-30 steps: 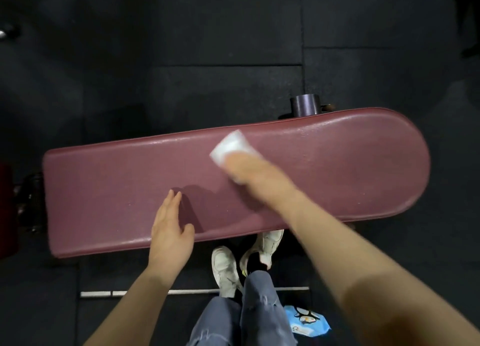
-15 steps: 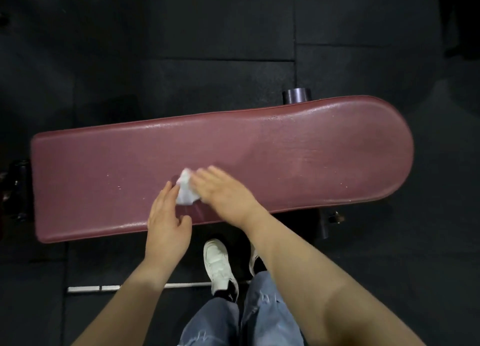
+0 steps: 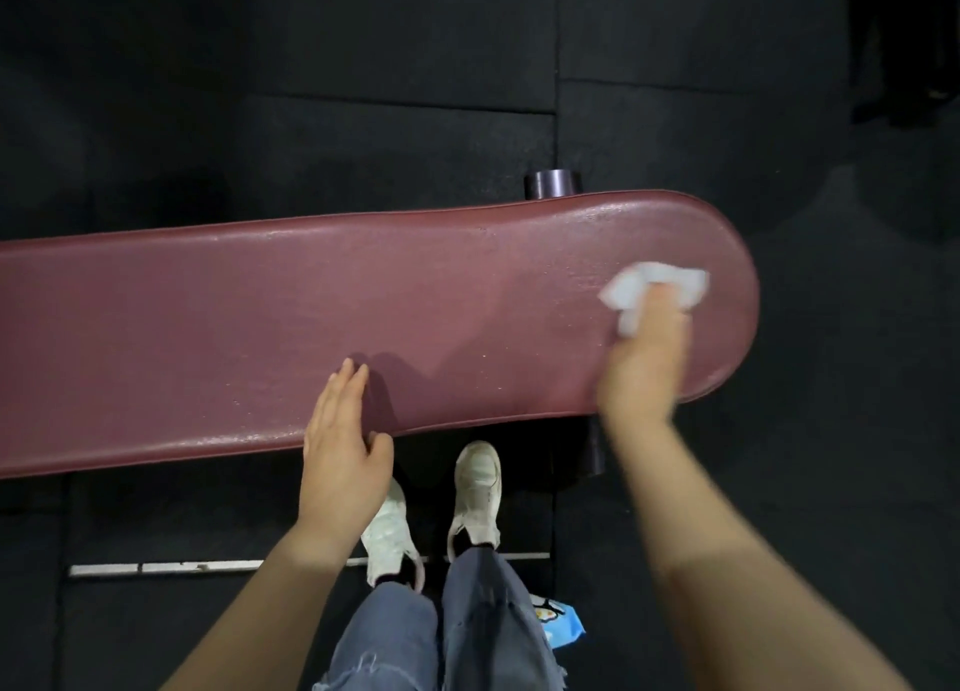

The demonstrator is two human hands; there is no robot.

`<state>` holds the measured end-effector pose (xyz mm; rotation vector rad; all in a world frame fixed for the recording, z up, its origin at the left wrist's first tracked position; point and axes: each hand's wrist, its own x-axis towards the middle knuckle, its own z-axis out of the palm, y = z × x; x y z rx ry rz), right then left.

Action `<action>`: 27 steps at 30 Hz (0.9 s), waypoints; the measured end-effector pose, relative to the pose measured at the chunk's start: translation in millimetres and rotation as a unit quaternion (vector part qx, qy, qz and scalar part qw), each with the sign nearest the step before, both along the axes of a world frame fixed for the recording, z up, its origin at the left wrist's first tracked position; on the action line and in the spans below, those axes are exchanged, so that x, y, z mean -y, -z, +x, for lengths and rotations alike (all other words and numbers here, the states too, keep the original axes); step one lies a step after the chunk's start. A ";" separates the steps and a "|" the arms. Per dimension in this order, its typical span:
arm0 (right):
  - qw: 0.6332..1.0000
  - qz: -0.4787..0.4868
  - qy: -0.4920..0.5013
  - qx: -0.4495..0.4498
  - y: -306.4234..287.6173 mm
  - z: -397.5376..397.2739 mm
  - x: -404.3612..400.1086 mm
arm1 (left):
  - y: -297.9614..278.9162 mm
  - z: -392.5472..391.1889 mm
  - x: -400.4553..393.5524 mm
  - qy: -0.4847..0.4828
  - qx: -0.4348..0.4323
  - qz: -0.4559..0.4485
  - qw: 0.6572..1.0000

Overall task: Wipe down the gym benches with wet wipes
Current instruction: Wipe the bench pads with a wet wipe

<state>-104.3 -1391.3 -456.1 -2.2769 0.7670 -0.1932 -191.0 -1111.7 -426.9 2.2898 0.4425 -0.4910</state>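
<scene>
Since half a second ago, the right hand has slid the wet wipe from the middle of the bench over to its round right end.

Now the right hand presses the white wipe flat on the red bench top, fingers closed down over it, and the hand looks blurry. The left hand rests on the near edge of the bench, near its middle, with fingers straight and close together, holding nothing. Two white shoes stand on the dark floor just under the near edge, with blue jeans above them. A blue pack lies on the floor beside the right leg.
</scene>
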 end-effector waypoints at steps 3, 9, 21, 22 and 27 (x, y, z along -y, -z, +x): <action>0.928 0.027 -0.369 -0.030 2.5 -20.2 -106.7 | 1.1 4.8 9.6 -0.025 -0.002 0.011 1.000; 0.792 -0.121 -0.595 0.060 15.7 -17.2 -27.0 | -1.2 2.7 15.7 -0.013 -0.020 0.042 0.999; 0.986 -0.047 0.155 -0.042 4.4 -54.8 33.8 | -3.3 -18.8 21.7 -0.043 -0.017 0.006 0.999; 0.985 -0.070 0.151 -0.044 7.8 -53.4 23.7 | -4.6 -22.2 21.7 -0.042 -0.018 0.002 0.999; 0.974 -0.117 -0.190 -0.039 13.9 -46.8 -60.6 | -1.7 -32.8 20.7 -0.041 -0.013 -0.013 0.999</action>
